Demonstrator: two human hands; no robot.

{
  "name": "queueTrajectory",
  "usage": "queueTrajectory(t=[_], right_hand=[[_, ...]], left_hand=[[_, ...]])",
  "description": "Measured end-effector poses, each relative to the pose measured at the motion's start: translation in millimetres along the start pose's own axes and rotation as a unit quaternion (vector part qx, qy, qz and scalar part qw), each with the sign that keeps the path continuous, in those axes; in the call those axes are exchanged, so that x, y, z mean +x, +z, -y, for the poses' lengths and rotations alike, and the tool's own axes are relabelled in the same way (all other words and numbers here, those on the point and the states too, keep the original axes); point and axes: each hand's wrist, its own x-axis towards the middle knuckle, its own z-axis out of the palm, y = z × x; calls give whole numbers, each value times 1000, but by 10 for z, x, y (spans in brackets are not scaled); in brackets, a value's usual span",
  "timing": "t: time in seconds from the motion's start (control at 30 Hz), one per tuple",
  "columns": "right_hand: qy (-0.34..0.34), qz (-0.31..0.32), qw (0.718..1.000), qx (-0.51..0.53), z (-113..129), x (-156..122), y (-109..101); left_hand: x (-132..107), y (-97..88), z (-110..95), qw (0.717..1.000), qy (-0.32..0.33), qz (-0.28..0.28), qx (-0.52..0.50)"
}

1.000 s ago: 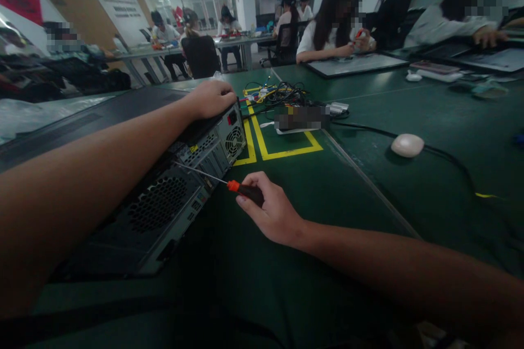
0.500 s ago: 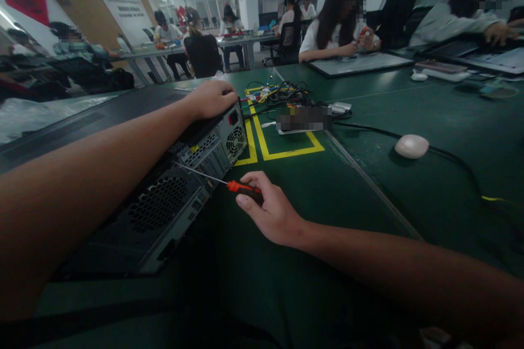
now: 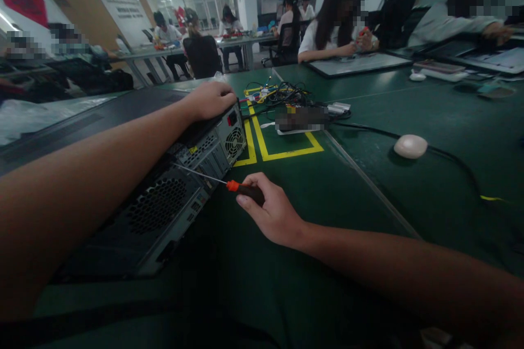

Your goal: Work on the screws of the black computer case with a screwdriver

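A desktop computer case [image 3: 164,207] lies on its side on the green table mat [image 3: 311,191], its rear panel with fan grille and ports facing me. My left hand [image 3: 210,99] rests palm down on the case's upper far corner, fingers curled over the edge. My right hand [image 3: 272,210] is closed round the handle of a screwdriver [image 3: 229,184] with a red and black grip. Its thin shaft points left, and the tip touches the rear panel near the top edge.
A white mouse [image 3: 410,146] with a black cable lies to the right. A tangle of coloured wires [image 3: 278,94] and a power strip sit inside yellow floor-tape markings [image 3: 286,151]. Other people work at this table's far side and at tables behind.
Almost nothing differs. My right hand has shifted very slightly on the screwdriver handle; the tip stays on the rear panel and my left hand stays on the case.
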Motion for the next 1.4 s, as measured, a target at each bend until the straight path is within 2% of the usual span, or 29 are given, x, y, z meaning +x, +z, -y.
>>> queueTrajectory(t=[0.37, 0.57, 0.93, 1.4], right_hand=[[-48, -12, 999, 4, -43, 18, -9], [-28, 11, 1000, -3, -3, 15, -17], [-55, 4, 998, -17, -36, 22, -4], [-10, 44, 998, 41, -23, 29, -4]], left_hand=[[14, 12, 22, 1000, 15, -8, -10], [10, 9, 14, 1000, 12, -5, -6], [27, 41, 45, 999, 26, -14, -16], [54, 44, 76, 1000, 12, -5, 2]])
